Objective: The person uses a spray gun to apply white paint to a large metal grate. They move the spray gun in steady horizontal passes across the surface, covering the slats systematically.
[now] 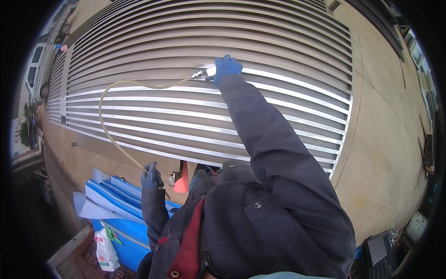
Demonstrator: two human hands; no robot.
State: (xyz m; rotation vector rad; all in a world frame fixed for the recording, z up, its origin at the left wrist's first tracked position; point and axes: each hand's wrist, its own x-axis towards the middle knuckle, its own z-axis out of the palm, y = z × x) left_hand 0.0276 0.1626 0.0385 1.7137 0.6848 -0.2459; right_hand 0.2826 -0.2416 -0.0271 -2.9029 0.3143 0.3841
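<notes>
Your right hand (227, 66) grips the tool (210, 72) over the slatted panel (162, 46); guide it level along the slats (297, 84). Your left hand (152, 176), gripping the hose (102, 116) off the panel's near edge, should feed slack.

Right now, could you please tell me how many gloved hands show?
2: the right hand, on the tool over the slatted panel; the left hand, around the hose, lower left.
</notes>
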